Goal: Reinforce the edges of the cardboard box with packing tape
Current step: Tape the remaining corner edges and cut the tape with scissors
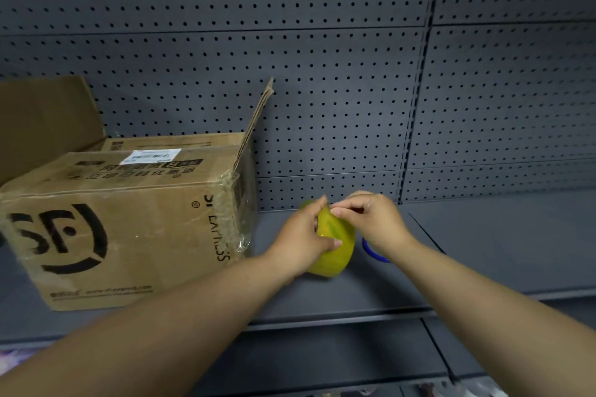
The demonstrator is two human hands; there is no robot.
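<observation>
1. Your left hand (303,232) grips the yellow tape (338,255), fingers and thumb curled round the roll.
2. Your right hand (374,219) pinches at the roll's top edge.
3. The tape is over the shelf (483,251), and a blue ring (371,251) lies behind your right wrist.
4. The box (129,229) sits on the shelf near the tape, to its left, with flaps up by the pegboard (322,74).

Your left hand (303,234) and right hand (375,219) grip the tape roll (335,255) over the shelf (483,251). Left of that grip stands the cardboard box (129,235); behind it, the pegboard (322,90)
</observation>
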